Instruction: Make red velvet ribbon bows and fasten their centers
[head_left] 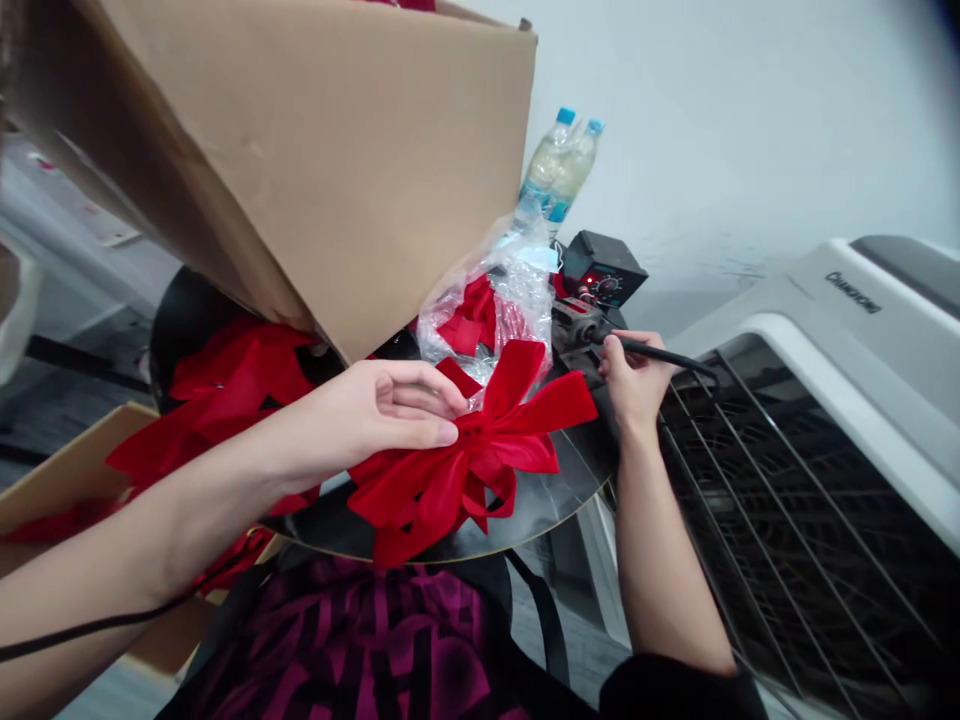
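Cardboard overhead: a brown carton (300, 170) hangs tilted across the upper left of the view, one corner dipping toward the table; what keeps it up at that slant is hidden.
White appliance: a white-and-grey appliance (847, 340) with a wire grille and CHANGHONG lettering stands to the right, close beside the right forearm.
Work surface: a round black table (547, 500) with a pale rim sits between the person and the appliance, and it seems to be placed so that everything stays within both arms' reach.
Lower left: an open cardboard box (75, 470) sits near the table with some red material inside.
Ribbon pile: more red velvet bows (232, 385) lie heaped at the table's left side, apart from the one being handled.
Clear bag: a plastic bag (517, 300) holding more red ribbon lies at the back of the table.
Back edge: a black control unit (604, 268) with a dial and a lit red lamp, probably a soldering station, sits just beside two plastic water bottles (559, 165) with blue caps.
Main item: a red velvet bow (427, 490) lies on the table's near side, its loops spread flat.
Left hand: the left hand (382, 405) is open, its fingers lightly curved, and the fingertips press on the bow's knot, apparently to pin it flat without gripping.
Right hand: the right hand (637, 375) has its fingers closed around a slim black handle (664, 353), likely a soldering iron, keeping its far end out past the table edge, away from the ribbon.
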